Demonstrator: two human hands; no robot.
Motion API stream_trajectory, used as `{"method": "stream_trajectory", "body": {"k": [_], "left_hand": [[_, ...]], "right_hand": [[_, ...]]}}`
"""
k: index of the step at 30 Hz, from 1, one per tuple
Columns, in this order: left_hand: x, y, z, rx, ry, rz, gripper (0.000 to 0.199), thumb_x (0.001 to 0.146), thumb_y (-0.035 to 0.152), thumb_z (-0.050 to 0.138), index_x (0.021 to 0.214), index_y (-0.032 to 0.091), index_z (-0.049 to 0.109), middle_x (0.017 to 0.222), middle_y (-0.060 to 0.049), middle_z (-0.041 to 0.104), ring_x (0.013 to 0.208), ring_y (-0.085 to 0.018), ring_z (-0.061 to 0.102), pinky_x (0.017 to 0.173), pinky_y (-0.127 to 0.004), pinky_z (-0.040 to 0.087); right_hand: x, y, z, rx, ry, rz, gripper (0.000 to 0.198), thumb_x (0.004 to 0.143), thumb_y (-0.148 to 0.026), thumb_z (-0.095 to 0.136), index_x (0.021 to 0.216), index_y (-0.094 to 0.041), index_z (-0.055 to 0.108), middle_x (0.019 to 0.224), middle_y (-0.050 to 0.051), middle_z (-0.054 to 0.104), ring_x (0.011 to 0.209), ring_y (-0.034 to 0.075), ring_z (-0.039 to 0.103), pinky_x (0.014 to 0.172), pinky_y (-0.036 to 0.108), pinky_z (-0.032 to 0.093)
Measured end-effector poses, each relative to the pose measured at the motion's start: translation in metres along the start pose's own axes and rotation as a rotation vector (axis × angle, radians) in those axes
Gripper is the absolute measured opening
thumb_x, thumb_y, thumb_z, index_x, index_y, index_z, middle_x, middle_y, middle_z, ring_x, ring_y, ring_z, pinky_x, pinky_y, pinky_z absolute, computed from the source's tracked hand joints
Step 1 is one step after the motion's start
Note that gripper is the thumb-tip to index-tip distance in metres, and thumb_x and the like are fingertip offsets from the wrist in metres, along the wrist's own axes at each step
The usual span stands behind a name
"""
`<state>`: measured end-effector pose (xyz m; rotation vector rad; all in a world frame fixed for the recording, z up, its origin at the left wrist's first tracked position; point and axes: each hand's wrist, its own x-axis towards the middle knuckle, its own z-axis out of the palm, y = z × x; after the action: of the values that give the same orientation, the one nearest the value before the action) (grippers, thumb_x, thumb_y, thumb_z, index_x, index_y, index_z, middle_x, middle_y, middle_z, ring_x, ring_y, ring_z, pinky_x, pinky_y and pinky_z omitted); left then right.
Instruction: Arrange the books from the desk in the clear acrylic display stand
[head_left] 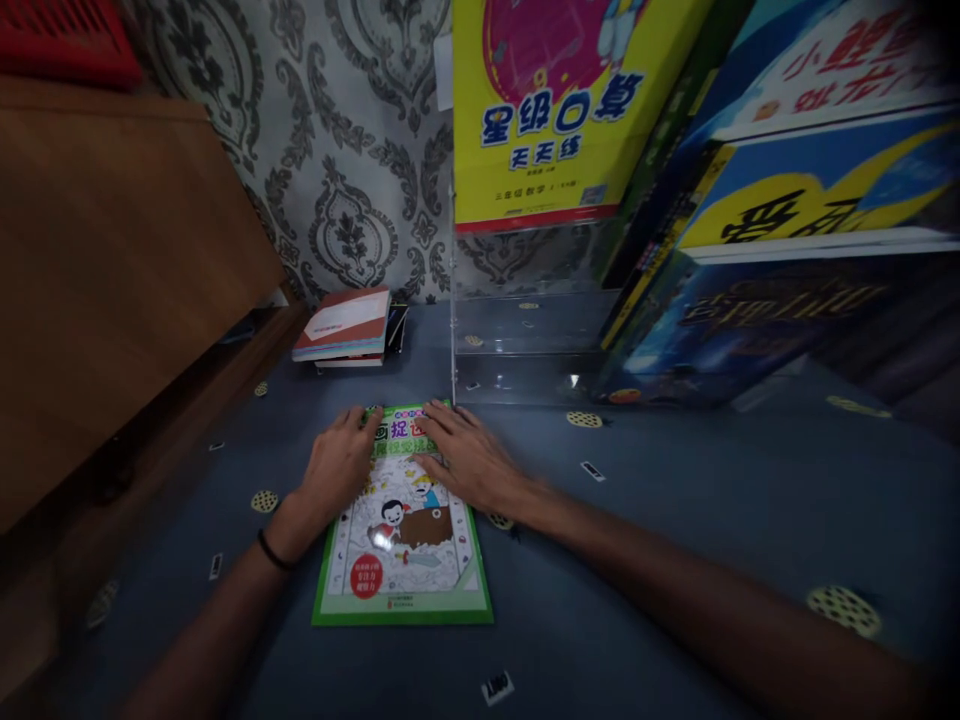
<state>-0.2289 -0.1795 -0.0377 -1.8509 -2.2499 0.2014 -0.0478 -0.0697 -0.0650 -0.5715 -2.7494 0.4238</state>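
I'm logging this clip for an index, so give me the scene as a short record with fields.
setting: blue-grey table against a patterned wall
left hand: flat on the top left of the green activity book
right hand: flat on the book's top right
book: lying face up, cover showing
behind: small stack of books; clear acrylic stand with a yellow book
right side: leaning large books

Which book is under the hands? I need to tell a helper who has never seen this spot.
On the blue-grey tabletop, just in front of the clear acrylic book stand, lies a flat green-bordered activity book. The left hand and right hand press on its top edge. Unlike the small stack of red-and-white books behind, its cover shows a white cartoon drawing.
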Motion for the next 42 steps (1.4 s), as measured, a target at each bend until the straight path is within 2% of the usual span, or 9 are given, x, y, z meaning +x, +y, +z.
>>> {"method": "stream_trajectory", "body": {"k": [7,12,16,24,27,31,34,39,42], "left_hand": [[0.0,-0.005,0.008,-0.011,0.068,0.0,0.055,0.092,0.002,0.044,0.144,0.019,0.053,0.122,-0.012,0.064,0.11,-0.028,0.063,0.088,-0.037,0.057],[-0.001,-0.008,0.011,-0.024,0.1,0.03,0.053,0.093,0.004,0.044,0.142,0.02,0.056,0.122,-0.013,0.066,0.108,-0.028,0.063,0.089,-0.039,0.056],[0.001,-0.007,0.011,-0.012,0.137,0.072,0.053,0.088,0.002,0.046,0.136,0.018,0.06,0.125,-0.016,0.067,0.111,-0.032,0.064,0.092,-0.046,0.054],[0.026,0.017,0.012,-0.355,0.204,0.305,0.034,0.101,0.016,0.045,0.128,0.019,0.064,0.125,-0.011,0.067,0.111,-0.025,0.062,0.098,-0.041,0.053],[0.035,0.027,0.015,-0.31,0.228,0.278,0.036,0.101,0.015,0.043,0.132,0.019,0.062,0.12,-0.011,0.066,0.106,-0.026,0.06,0.093,-0.043,0.052],[0.04,0.031,0.02,-0.254,0.244,0.252,0.037,0.102,0.015,0.042,0.133,0.017,0.062,0.119,-0.012,0.065,0.101,-0.027,0.057,0.088,-0.043,0.05],[0.04,0.03,0.021,-0.277,0.262,0.259,0.036,0.104,0.021,0.041,0.133,0.018,0.063,0.119,-0.012,0.065,0.103,-0.027,0.055,0.088,-0.043,0.048],[0.038,0.031,0.021,-0.297,0.27,0.281,0.037,0.105,0.034,0.046,0.136,0.026,0.064,0.119,-0.011,0.062,0.106,-0.028,0.055,0.087,-0.042,0.046],[0.037,0.033,0.019,-0.287,0.268,0.276,0.037,0.105,0.035,0.045,0.136,0.025,0.064,0.119,-0.012,0.062,0.107,-0.029,0.055,0.088,-0.043,0.046]], "right_hand": [[-0.006,0.005,-0.007,-0.052,0.06,0.045,0.041,0.1,-0.034,0.056,0.134,-0.012,0.061,0.149,0.021,0.056,0.141,0.033,0.05,0.115,0.053,0.041],[-0.013,0.022,-0.009,0.015,0.057,-0.02,0.041,0.101,-0.032,0.055,0.138,-0.014,0.058,0.15,0.018,0.056,0.141,0.029,0.05,0.116,0.052,0.04],[-0.013,0.025,-0.008,0.041,0.066,-0.037,0.04,0.101,-0.031,0.056,0.136,-0.013,0.06,0.148,0.018,0.058,0.14,0.029,0.051,0.115,0.051,0.04],[-0.012,0.027,-0.005,0.099,0.113,-0.048,0.036,0.099,-0.024,0.056,0.133,-0.016,0.062,0.144,0.019,0.061,0.137,0.031,0.053,0.112,0.055,0.042],[-0.011,0.028,-0.005,0.116,0.126,-0.046,0.034,0.097,-0.021,0.057,0.13,-0.014,0.064,0.139,0.019,0.064,0.133,0.031,0.056,0.112,0.053,0.043],[-0.008,0.032,-0.006,0.172,0.152,0.003,0.028,0.097,-0.015,0.051,0.118,-0.014,0.069,0.122,0.016,0.071,0.116,0.029,0.063,0.104,0.05,0.048],[-0.007,0.038,-0.005,0.264,0.183,0.04,0.034,0.095,-0.009,0.046,0.119,-0.015,0.069,0.118,0.013,0.073,0.111,0.027,0.064,0.102,0.048,0.049],[-0.008,0.049,0.001,0.382,0.218,0.056,0.047,0.091,-0.005,0.045,0.132,-0.021,0.062,0.127,0.008,0.07,0.119,0.023,0.062,0.107,0.046,0.047],[-0.009,0.051,0.003,0.394,0.212,0.06,0.049,0.091,-0.006,0.045,0.135,-0.02,0.059,0.129,0.009,0.07,0.122,0.023,0.061,0.11,0.047,0.045]]}}
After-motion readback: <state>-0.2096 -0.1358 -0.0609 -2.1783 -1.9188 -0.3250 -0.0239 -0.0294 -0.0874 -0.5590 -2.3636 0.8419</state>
